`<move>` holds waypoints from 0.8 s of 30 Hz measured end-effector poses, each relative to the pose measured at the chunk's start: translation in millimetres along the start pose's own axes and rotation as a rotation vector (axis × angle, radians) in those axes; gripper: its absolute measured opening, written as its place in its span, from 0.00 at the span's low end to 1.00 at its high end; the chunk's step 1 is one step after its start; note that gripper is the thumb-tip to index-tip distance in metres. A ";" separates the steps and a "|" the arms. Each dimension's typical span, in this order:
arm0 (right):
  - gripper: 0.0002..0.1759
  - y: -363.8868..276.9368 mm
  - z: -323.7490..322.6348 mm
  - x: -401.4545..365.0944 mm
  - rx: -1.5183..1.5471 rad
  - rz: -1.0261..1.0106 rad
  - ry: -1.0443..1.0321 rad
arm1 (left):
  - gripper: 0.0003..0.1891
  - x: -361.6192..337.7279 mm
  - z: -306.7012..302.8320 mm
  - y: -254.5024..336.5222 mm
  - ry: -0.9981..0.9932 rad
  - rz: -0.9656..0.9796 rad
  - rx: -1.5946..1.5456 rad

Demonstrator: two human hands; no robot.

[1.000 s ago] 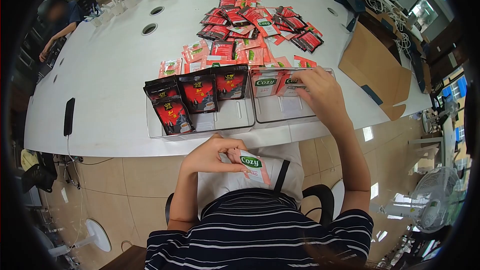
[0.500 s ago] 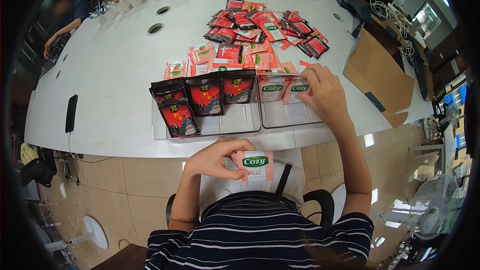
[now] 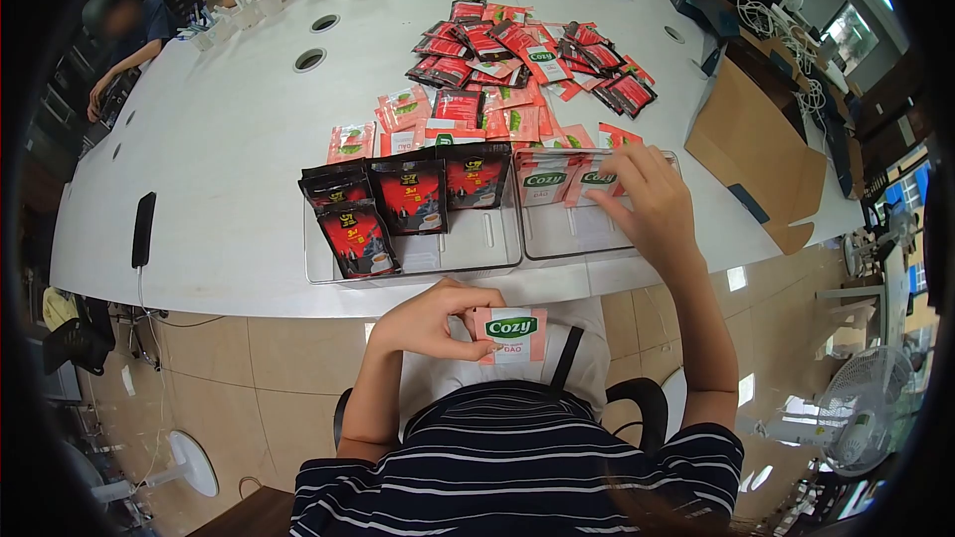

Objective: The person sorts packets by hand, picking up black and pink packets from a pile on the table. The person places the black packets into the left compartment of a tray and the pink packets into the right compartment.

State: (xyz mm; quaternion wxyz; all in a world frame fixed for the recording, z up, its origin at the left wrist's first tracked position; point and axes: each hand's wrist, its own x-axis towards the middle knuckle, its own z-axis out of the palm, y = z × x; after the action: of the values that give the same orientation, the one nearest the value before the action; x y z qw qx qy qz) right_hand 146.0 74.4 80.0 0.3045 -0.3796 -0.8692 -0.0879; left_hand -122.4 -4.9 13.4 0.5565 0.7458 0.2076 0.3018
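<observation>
Packet (image 3: pixel 510 336) marked "Cozy" is resting between thumb and fingers of the left hand (image 3: pixel 433 323), which is pinching it by its left side. This packet is facing up over the lap, just outside the near edge of the table (image 3: pixel 219 159). The right hand (image 3: pixel 647 204) is reaching over the right rim of the right tray (image 3: pixel 567 224); its thumb and fingers are curving around the right side of a second pink packet (image 3: pixel 597 180). Whether they are pinching it, one cannot tell. Another pink packet (image 3: pixel 542 182) is standing just left of it, along the tray's far edge. The left tray (image 3: pixel 438 254) is sitting beside the right one at the table's near edge, holding black-and-red coffee packets (image 3: pixel 406 201), which are standing toward its far edge and left corner. Beyond both trays, a mixed pile (image 3: pixel 517 55) is spreading toward the table's far edge. A black phone (image 3: pixel 144 229) is lying near the table's left edge; a cardboard flap (image 3: pixel 756 144) is overlapping its right edge.
</observation>
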 end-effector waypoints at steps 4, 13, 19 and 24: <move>0.15 -40.7 -10.1 -11.1 0.332 -0.036 -0.021 | 0.08 -1.2 0.5 -1.9 0.027 0.009 0.032; 0.12 -72.6 -9.1 -25.1 0.632 0.041 -0.453 | 0.07 -1.0 8.8 -4.5 0.117 -0.035 -0.109; 0.06 -12.2 -55.0 -23.2 0.471 0.519 0.017 | 0.11 -0.8 5.7 -6.2 0.042 -0.053 -0.112; 0.07 40.1 -52.4 -35.1 0.275 0.622 0.059 | 0.13 0.9 3.5 -1.0 0.013 -0.135 -0.152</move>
State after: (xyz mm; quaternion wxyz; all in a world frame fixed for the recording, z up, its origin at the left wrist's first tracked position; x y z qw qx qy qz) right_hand 217.3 60.9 97.8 0.3899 -0.5791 -0.7065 0.1163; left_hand -119.3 -6.5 12.0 0.6293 0.6837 0.2374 0.2831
